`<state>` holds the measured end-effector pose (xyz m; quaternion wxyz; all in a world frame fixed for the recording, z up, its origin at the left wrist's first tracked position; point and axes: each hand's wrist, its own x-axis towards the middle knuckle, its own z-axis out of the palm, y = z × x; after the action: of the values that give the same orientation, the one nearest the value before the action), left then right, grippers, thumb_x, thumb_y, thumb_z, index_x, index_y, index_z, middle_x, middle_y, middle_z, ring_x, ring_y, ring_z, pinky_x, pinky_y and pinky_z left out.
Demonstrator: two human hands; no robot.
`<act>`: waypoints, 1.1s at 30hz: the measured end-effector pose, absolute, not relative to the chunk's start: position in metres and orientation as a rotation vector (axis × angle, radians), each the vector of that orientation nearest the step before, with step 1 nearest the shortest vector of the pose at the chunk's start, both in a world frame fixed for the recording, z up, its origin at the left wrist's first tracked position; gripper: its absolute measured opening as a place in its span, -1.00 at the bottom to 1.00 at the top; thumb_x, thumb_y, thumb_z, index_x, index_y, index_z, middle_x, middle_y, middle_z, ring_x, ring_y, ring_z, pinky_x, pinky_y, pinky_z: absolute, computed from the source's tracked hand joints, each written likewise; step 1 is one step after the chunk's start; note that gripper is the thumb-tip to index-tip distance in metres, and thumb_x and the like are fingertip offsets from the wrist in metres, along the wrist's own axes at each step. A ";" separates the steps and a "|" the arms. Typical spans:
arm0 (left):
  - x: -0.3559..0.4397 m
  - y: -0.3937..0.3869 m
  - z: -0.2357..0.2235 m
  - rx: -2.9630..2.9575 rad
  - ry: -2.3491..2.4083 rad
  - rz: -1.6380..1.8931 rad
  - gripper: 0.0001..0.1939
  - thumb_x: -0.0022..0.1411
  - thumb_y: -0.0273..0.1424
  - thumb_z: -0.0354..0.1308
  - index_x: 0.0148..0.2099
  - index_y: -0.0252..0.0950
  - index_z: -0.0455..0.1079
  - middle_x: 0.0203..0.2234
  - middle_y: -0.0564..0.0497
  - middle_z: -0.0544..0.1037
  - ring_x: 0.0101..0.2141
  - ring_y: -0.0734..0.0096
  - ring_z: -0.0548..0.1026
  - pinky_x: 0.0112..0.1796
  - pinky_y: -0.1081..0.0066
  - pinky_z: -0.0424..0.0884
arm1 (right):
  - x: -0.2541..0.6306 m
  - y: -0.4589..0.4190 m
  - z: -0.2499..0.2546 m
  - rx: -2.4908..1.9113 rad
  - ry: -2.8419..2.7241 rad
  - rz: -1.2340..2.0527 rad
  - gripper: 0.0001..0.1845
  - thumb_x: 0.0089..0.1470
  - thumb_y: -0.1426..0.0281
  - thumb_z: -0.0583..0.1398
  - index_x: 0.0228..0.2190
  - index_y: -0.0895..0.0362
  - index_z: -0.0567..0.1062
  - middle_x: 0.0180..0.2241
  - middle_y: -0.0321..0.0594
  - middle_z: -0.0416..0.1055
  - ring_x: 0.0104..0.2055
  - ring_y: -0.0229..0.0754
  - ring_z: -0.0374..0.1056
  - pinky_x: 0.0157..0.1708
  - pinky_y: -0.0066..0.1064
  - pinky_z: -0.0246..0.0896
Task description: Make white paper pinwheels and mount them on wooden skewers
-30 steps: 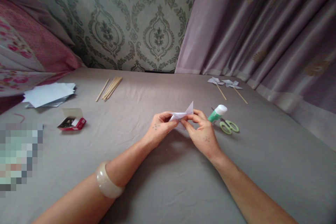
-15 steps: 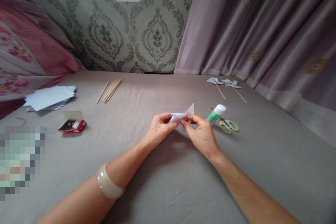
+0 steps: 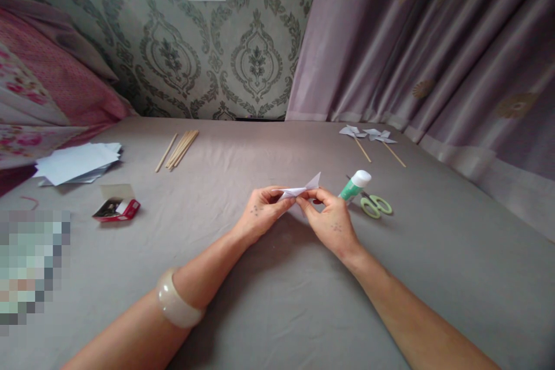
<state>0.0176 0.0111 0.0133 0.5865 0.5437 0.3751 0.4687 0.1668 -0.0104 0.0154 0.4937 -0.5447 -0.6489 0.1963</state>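
A white paper pinwheel (image 3: 296, 191) is held above the table between both hands, one pointed blade sticking up at its right. My left hand (image 3: 262, 211) pinches its left side between thumb and fingers. With thumb and fingertips, my right hand (image 3: 332, 219) grips it near the middle and right side. The fingers cover part of the paper's centre and underside. Just beyond my right hand stands a green glue stick (image 3: 353, 186) with a white cap, its base hidden by the hand. Scissors (image 3: 376, 206) with light green handles lie beside it.
Two finished pinwheels on sticks (image 3: 359, 139) lie at the back right. Several wooden sticks (image 3: 182, 150) and a stack of white paper (image 3: 78, 163) are at the back left. A small open red box (image 3: 116, 208) holds small metal pieces. A blurred-out item (image 3: 30, 266) lies at the left edge.
Both hands keep their pinch on the pinwheel at nearly the same place. Its left blade shows a little more past my left fingers. The view has shifted slightly.
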 end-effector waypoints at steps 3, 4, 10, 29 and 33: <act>0.017 0.012 0.013 1.273 0.879 1.086 -0.61 -0.06 -0.19 0.34 -0.23 -0.35 0.59 -0.42 -0.04 0.60 -0.43 0.43 0.44 -0.34 0.45 0.32 | 0.167 -0.011 0.015 -1.322 -1.582 0.466 -0.89 0.02 0.36 0.21 -0.48 0.11 0.52 -0.42 -0.21 0.50 -0.33 -0.14 0.38 -0.25 -0.32 0.28; 0.017 0.012 0.013 1.275 0.884 1.083 -0.61 -0.06 -0.19 0.34 -0.23 -0.36 0.59 -0.44 -0.03 0.60 -0.44 0.44 0.43 -0.35 0.46 0.32 | 0.167 -0.011 0.014 -1.323 -1.583 0.466 -0.89 0.02 0.36 0.21 -0.48 0.11 0.52 -0.42 -0.20 0.50 -0.33 -0.14 0.38 -0.25 -0.32 0.28; 0.016 0.012 0.013 1.304 0.913 1.066 -0.63 -0.07 -0.19 0.33 -0.26 -0.36 0.59 -0.48 -0.01 0.58 -0.47 0.47 0.40 -0.39 0.47 0.29 | 0.166 -0.010 0.013 -1.326 -1.589 0.466 -0.86 0.02 0.34 0.21 -0.46 0.14 0.52 -0.40 -0.18 0.50 -0.33 -0.14 0.39 -0.26 -0.32 0.28; 0.015 0.013 0.011 1.284 0.935 1.029 -0.63 -0.08 -0.20 0.34 -0.28 -0.39 0.56 -0.53 0.00 0.54 -0.52 0.52 0.36 -0.47 0.50 0.22 | 0.165 -0.010 0.011 -1.326 -1.646 0.438 -0.87 0.03 0.35 0.18 -0.49 0.11 0.48 -0.43 -0.18 0.47 -0.36 -0.12 0.38 -0.31 -0.30 0.26; 0.014 0.012 0.012 1.272 0.953 1.022 -0.64 -0.08 -0.21 0.34 -0.29 -0.40 0.55 -0.56 0.03 0.51 -0.55 0.56 0.32 -0.51 0.52 0.18 | 0.164 -0.010 0.011 -1.334 -1.653 0.426 -0.87 0.04 0.36 0.18 -0.49 0.12 0.47 -0.44 -0.17 0.47 -0.35 -0.11 0.38 -0.31 -0.30 0.26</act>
<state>0.0145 0.0120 0.0121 0.5859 0.5456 0.4086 0.4382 0.1645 -0.0096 0.0108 0.4686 -0.5441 -0.6739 0.1737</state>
